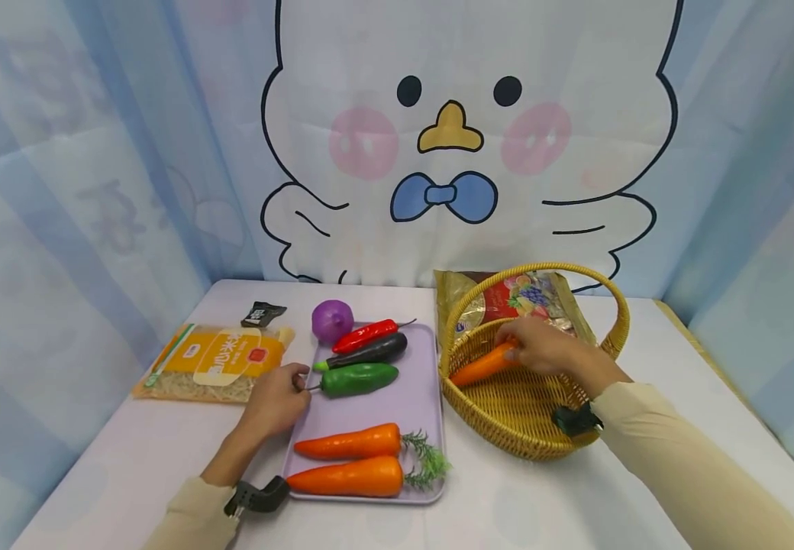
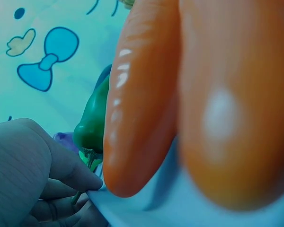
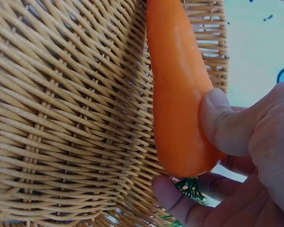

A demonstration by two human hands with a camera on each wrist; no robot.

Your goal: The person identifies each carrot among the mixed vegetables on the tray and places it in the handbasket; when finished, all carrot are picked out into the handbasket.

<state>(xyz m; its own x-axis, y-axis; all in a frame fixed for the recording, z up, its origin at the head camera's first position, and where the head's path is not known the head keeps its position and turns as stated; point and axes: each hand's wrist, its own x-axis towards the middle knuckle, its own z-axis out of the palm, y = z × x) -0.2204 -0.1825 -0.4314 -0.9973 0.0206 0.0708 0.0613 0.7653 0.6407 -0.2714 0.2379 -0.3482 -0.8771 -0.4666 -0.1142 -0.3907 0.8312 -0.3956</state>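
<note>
Carrots [image 1: 482,367], three (one in hand [image 1: 540,345])

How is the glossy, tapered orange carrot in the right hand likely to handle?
The orange carrot is probably stiff: it shows no bend in the right hand. Its smooth, shiny surface may slip; its rounded sides could roll.

head: right hand [image 1: 541,345] hides leaves [image 3: 191,188] of held carrot [image 1: 479,368] | left wrist: nearest carrot [image 2: 239,104], beside left hand [image 2: 26,165], blurred, cropped

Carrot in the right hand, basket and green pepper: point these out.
Held carrot [image 3: 179,94], right wrist view, middle of its orange body
Basket [image 1: 517,411], head view, bare woven inside
Green pepper [image 1: 359,380], head view, middle of its body
</note>
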